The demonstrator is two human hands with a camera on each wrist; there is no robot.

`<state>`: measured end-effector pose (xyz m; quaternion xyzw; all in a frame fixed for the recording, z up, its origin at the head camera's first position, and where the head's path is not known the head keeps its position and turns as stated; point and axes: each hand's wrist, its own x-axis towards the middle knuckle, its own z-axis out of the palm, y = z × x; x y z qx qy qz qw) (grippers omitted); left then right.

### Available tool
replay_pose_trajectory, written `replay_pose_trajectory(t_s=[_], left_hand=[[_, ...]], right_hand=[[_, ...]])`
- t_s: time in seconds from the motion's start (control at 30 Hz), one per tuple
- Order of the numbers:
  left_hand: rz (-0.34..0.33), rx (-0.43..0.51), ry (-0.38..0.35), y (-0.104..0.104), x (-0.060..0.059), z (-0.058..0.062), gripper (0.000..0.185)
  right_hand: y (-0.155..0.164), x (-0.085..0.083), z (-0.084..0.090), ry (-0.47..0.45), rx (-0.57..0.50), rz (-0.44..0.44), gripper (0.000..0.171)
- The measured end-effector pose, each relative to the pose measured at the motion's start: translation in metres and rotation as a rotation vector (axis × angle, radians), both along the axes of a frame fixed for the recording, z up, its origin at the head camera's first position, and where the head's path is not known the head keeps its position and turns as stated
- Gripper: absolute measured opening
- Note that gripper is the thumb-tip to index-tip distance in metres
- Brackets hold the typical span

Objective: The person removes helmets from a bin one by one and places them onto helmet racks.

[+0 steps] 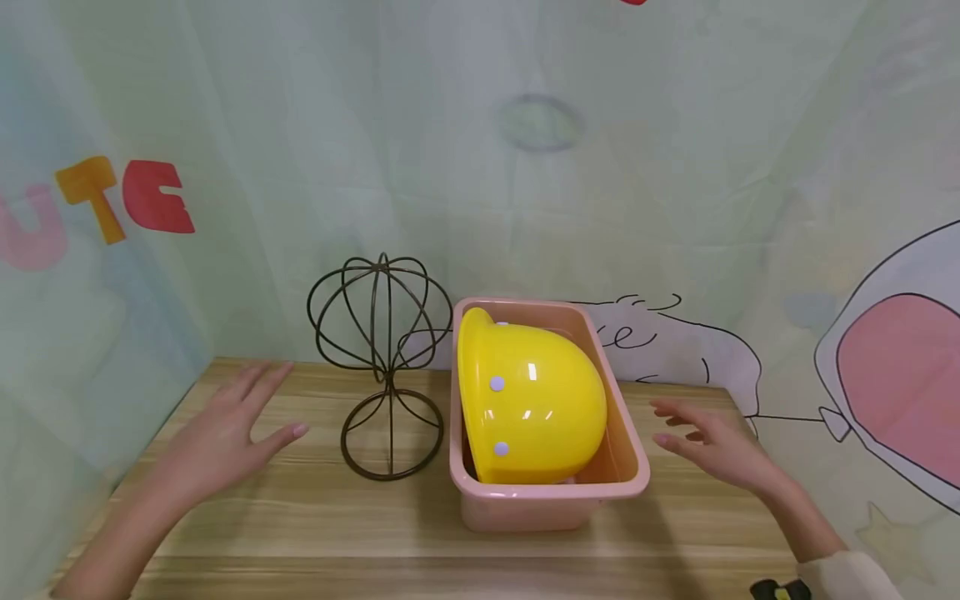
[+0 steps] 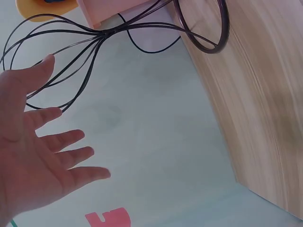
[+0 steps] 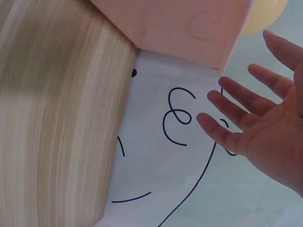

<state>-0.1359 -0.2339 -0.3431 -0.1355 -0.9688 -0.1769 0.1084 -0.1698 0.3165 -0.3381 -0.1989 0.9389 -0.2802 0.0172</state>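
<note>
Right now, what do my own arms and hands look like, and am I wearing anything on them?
Both hands are bare: no gloves, rings or watch show. The left hand and its forearm are uncovered. The right hand ends in a bare wrist, with a cream sleeve cuff further up the arm. The nails look plain.

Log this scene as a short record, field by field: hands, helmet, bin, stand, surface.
left hand: left hand open, fingers spread, above the table, left of the wire hat stand, touching nothing
right hand: right hand open, fingers spread, right of the pink bin, apart from it
helmet: yellow hard hat lying on its side inside the bin
bin: pink plastic bin on the table, right of the stand
stand: wire hat stand upright, bare
surface: wooden table
</note>
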Motion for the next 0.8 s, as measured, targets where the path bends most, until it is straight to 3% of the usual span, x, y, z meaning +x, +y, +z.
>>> replay_pose_trajectory(t_s=[0.33,0.8], left_hand=[[0.007,0.066,-0.052,0.012,0.007,0.004,0.072],[-0.084,0.209,-0.077,0.029,0.013,0.009,0.066]], right_hand=[[-0.007,-0.002,-0.002,-0.101,-0.067,0.101,0.042],[-0.015,-0.004,-0.006,-0.181,-0.096,0.16,0.04]])
